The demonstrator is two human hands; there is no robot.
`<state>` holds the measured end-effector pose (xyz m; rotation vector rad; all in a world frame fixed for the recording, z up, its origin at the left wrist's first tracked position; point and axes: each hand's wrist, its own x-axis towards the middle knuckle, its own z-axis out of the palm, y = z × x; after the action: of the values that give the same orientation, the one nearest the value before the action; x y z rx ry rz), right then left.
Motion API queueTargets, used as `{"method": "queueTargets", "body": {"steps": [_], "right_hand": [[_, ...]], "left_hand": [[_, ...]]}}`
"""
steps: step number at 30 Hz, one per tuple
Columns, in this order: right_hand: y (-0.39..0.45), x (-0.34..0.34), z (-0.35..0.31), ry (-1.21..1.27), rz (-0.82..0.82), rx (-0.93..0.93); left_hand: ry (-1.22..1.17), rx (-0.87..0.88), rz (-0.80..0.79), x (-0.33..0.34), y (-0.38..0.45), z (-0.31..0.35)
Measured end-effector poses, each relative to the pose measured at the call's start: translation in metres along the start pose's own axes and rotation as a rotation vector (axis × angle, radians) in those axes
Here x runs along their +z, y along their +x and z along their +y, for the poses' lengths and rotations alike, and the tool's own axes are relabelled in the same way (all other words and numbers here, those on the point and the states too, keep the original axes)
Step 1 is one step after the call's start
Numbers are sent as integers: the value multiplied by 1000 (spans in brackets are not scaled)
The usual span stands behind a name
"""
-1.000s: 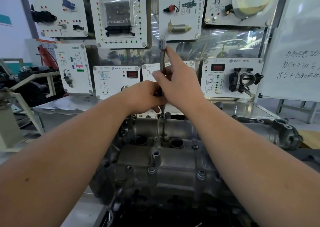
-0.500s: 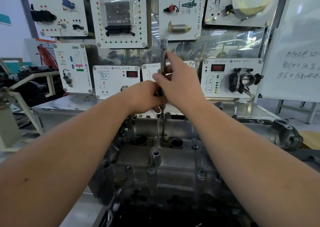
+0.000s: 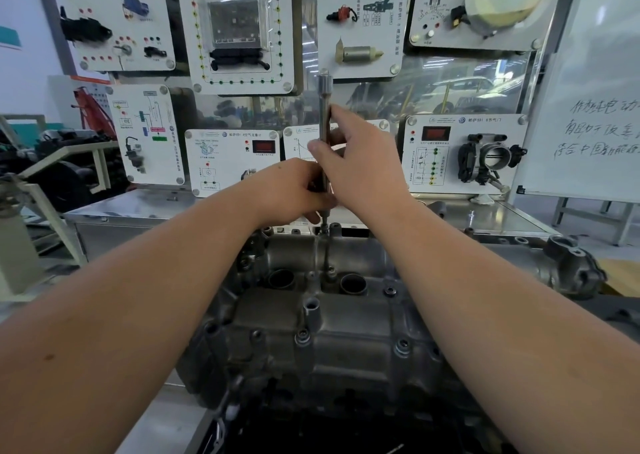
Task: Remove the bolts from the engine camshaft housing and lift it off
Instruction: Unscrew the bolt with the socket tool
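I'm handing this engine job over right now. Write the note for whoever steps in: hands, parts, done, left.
Left hand grips the lower shaft of the extension bar, steadying it.
Right hand pinches the bar higher up, as if to spin it by finger.
The bar stands upright with its tip on the bolt at the far edge of the camshaft housing.
Done: nothing confirmed removed.
Left: near bolts are in place; clear all bolts, then lift the housing, which sits on the engine.
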<state>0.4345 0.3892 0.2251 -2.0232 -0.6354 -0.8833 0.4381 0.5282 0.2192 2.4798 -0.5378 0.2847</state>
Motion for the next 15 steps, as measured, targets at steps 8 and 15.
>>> {"method": "queueTargets", "body": {"steps": [8,15], "right_hand": [[2,2,2,-33,-8,13],[-2,0,-2,-15,20,5]], "left_hand": [[2,1,-3,-1,-3,1],[17,9,4,0,-3,4]]}}
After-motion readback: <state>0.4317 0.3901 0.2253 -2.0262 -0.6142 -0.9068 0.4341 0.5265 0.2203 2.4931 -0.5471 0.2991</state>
